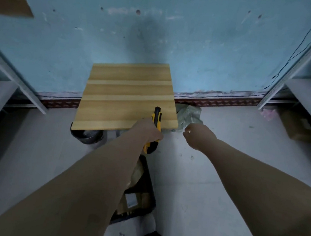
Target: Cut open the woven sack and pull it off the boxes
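My left hand [149,130] grips a yellow and black utility knife [156,121], its tip lying over the front right corner of a wooden stool top [126,96]. My right hand [198,135] hovers beside it with loosely curled fingers and holds nothing. A crumpled greenish woven sack [188,114] lies on the floor against the wall, just right of the stool. Below my arms, a dark tray or crate [146,197] on the floor holds brown cardboard boxes [137,198], partly hidden by my left forearm.
The blue wall [159,32] stands straight ahead. Grey metal shelving flanks both sides, the left rack [15,83] and the right rack [305,90]. A dark round bucket [88,136] sits under the stool. A brown box [294,127] rests under the right shelf.
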